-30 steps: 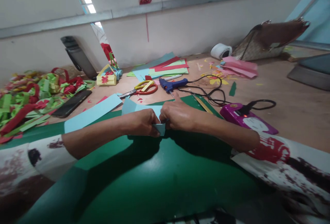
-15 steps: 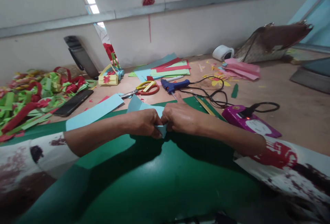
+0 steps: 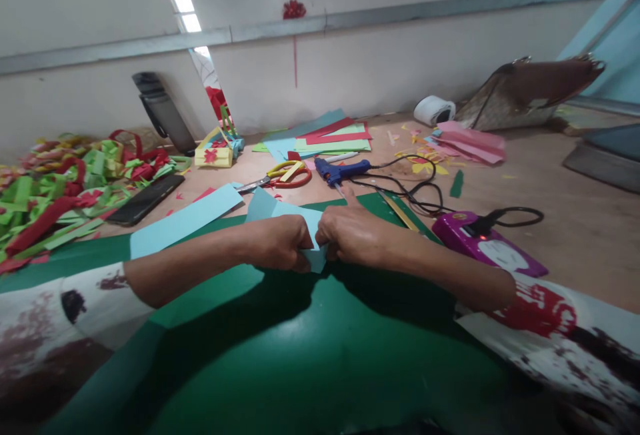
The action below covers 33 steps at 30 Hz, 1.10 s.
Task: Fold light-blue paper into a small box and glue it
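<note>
Between my two hands is a folded piece of light blue paper (image 3: 316,260), held just above a green mat (image 3: 300,335). My left hand (image 3: 283,241) is closed, pinching the paper's left side near a fold. On the other side my right hand (image 3: 353,231) is closed on the paper's edge, its index finger pointing away. Part of the paper stands up behind my left hand. Beyond the right hand lies a blue glue gun (image 3: 343,169). A flat strip of light blue paper (image 3: 187,218) rests behind my left forearm.
Scissors (image 3: 280,176), a black phone (image 3: 147,200) and a small yellow paper basket (image 3: 214,157) are behind the mat. Paper strips (image 3: 35,201) are heaped at left. A purple power strip (image 3: 490,241) with a cable sits right, near a pencil (image 3: 400,211). A handbag (image 3: 530,91) stands at the back.
The view has tilted up slightly, so everything sits a little lower. The front fold of the blue paper shows more between my hands, which still grip it.
</note>
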### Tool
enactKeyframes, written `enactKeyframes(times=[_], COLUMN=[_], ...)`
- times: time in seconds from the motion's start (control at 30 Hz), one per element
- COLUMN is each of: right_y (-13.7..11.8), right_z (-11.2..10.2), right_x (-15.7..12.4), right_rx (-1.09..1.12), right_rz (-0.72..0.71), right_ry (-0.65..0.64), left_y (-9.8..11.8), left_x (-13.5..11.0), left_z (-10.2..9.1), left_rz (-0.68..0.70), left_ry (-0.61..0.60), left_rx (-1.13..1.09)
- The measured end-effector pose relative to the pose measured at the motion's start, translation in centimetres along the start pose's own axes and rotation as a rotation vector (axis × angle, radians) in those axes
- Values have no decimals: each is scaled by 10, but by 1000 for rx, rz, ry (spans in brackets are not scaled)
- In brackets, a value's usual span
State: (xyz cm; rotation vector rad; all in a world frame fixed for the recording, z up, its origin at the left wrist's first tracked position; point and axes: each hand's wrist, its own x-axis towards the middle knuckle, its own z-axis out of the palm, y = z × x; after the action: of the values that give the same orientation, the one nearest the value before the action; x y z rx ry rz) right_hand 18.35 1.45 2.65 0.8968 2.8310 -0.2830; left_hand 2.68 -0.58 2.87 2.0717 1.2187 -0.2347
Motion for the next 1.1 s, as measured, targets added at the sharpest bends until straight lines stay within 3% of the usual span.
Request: enactKeyframes(times=[0.27, 0.4, 0.57, 0.77, 1.1], right_y=[-4, -12, -15, -13, -16], right_z=[-1, 1, 6, 7, 10], right_x=[-3, -2, -2, -2, 0], right_rx=[33, 35, 166, 254, 179], right_rz=[-11, 59, 148, 147, 158], right_ry=[-13, -16, 38, 34, 59], left_y=[-2, -1, 1, -4, -7], left_x=[1, 1, 0, 0, 4], left_z=[3, 4, 4, 0, -3], left_rz=[16, 48, -8, -29, 48], left_ry=[19, 49, 71, 66, 68], left_rx=[9, 33, 41, 28, 40])
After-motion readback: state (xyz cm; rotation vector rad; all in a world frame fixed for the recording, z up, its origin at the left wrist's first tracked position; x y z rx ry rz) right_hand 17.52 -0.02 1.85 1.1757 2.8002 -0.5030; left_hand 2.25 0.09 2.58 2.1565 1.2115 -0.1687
